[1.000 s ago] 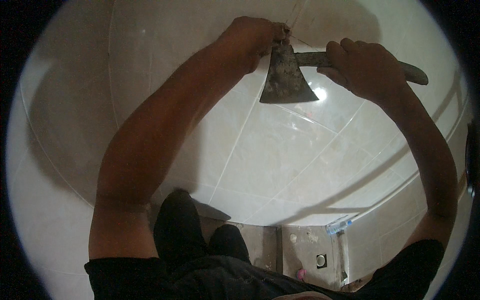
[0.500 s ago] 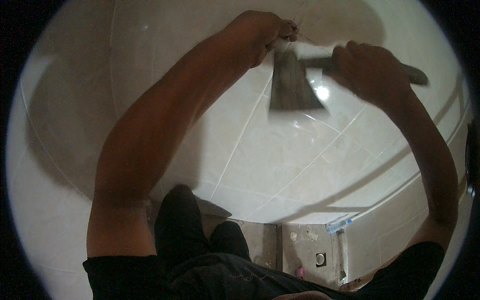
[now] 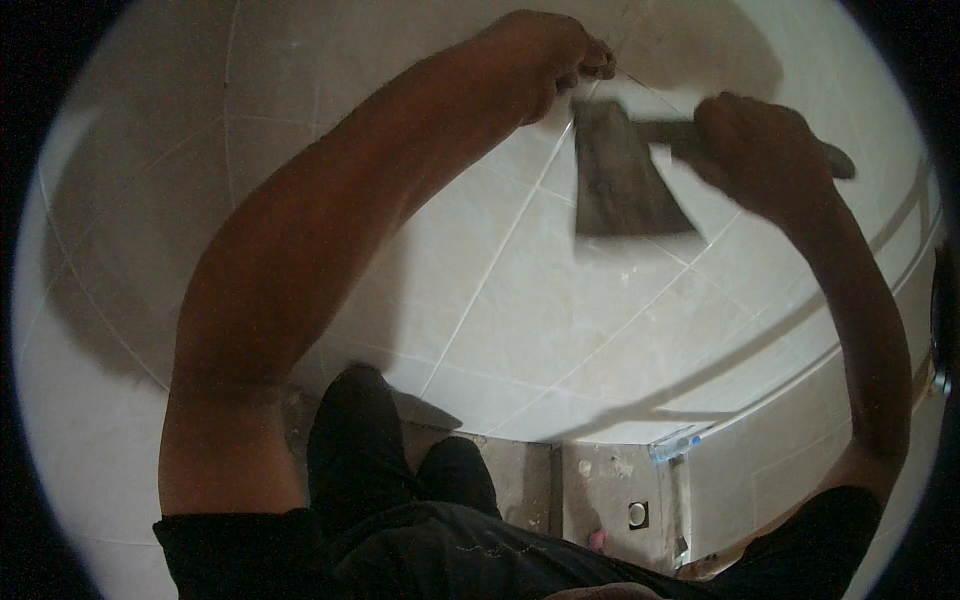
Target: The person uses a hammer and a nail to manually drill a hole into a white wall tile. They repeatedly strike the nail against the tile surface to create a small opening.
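Note:
My right hand (image 3: 758, 152) is wrapped round the short handle of a hatchet (image 3: 630, 180), whose wide grey blade flares downward. The narrow butt of its head is close below and to the right of my left hand (image 3: 562, 68). That hand is closed, its fingertips pinched together at the tiled wall (image 3: 500, 270). Whatever sits between those fingertips is too small or too hidden to make out. The blade looks slightly blurred and hangs apart from my left fingers.
Glossy pale tiles with light joints fill most of the view, and my shadow falls on them. Low down are my dark-trousered legs (image 3: 360, 440), a clear plastic bottle (image 3: 673, 449) with a blue cap, a round floor drain (image 3: 638, 515) and a small pink object (image 3: 598, 541).
The hatchet and my right hand have shifted a little right and slightly down, away from my left hand. My left hand appears slightly higher and further right, still pinched.

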Motion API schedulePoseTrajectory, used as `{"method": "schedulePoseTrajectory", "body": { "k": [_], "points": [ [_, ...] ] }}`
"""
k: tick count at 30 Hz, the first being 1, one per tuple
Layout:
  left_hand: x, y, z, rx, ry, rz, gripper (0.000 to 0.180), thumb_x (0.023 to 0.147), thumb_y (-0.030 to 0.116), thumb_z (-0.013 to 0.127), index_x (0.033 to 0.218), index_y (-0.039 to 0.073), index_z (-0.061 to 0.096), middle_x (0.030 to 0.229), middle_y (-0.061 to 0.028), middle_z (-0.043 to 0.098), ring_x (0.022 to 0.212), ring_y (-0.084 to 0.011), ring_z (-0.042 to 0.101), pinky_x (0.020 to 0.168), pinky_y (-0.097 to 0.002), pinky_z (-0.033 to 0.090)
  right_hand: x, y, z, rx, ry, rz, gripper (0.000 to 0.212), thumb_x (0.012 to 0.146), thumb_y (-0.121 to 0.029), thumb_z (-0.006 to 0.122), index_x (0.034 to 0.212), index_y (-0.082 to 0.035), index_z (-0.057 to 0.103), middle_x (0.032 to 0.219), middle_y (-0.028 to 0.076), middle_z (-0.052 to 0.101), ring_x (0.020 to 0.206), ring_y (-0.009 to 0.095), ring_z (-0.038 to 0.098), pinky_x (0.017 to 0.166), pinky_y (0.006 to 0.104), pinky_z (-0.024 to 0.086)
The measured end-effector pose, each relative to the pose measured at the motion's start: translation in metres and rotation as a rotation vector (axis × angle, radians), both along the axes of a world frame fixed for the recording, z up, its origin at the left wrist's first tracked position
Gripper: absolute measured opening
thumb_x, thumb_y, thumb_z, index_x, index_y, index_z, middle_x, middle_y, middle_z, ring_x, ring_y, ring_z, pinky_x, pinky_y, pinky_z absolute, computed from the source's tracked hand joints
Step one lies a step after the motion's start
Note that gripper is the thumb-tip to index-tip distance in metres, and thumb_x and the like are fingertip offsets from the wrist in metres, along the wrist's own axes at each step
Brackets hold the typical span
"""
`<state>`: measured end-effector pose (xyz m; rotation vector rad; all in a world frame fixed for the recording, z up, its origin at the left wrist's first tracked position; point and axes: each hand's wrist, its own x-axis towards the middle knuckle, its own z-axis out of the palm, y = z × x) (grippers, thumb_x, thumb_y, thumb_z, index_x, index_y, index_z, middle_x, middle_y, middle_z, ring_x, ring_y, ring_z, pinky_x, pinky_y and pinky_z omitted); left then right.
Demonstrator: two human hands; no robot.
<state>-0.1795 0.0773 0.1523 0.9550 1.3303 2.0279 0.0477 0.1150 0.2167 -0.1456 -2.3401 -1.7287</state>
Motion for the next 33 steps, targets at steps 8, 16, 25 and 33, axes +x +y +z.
{"method": "schedulePoseTrajectory", "body": {
  "k": [8, 16, 25, 33],
  "points": [
    [-0.02, 0.031, 0.005, -0.1, 0.133, 0.006, 0.016, 0.089, 0.023, 0.08, 0.099, 0.01, 0.082, 0.103, -0.0097, 0.073, 0.078, -0.0194, 0.065, 0.071, -0.0384, 0.052, 0.002, 0.006, 0.005, -0.026, 0.046, -0.003, 0.034, 0.092, -0.034, 0.075, 0.103, -0.007, 0.059, 0.087, 0.01, 0.067, 0.077, 0.027, 0.071, 0.069, 0.0412, 0.058],
    [-0.017, 0.009, 0.001, -0.097, 0.0, -0.012, 0.021, 0.09, 0.024, 0.08, 0.105, 0.009, 0.08, 0.104, -0.0091, 0.074, 0.08, -0.0181, 0.065, 0.069, -0.0376, 0.052, -0.006, 0.01, 0.004, -0.052, 0.041, 0.003, 0.033, 0.093, -0.037, 0.073, 0.1, -0.008, 0.059, 0.082, 0.012, 0.068, 0.074, 0.028, 0.072, 0.068, 0.0416, 0.058],
    [-0.046, 0.021, -0.025, 0.125, 1.109, 0.378, 0.019, 0.091, 0.02, 0.077, 0.106, 0.006, 0.077, 0.096, -0.0111, 0.073, 0.076, -0.0182, 0.065, 0.062, -0.0354, 0.05, -0.016, 0.018, 0.002, -0.042, 0.151, -0.052, 0.039, 0.101, -0.046, 0.062, 0.1, -0.006, 0.06, 0.077, 0.015, 0.071, 0.067, 0.03, 0.074, 0.062, 0.043, 0.06],
    [-0.01, -0.023, 0.012, -0.189, -0.076, -0.103, 0.019, 0.094, 0.011, 0.06, 0.08, -0.002, 0.062, 0.068, -0.0053, 0.055, 0.066, -0.0182, 0.057, 0.062, -0.0339, 0.047, -0.006, 0.011, -0.009, -0.067, 0.2, -0.072, 0.042, 0.104, -0.049, 0.056, 0.102, -0.006, 0.059, 0.074, 0.014, 0.071, 0.061, 0.029, 0.073, 0.056, 0.043, 0.061]
  ]
}}
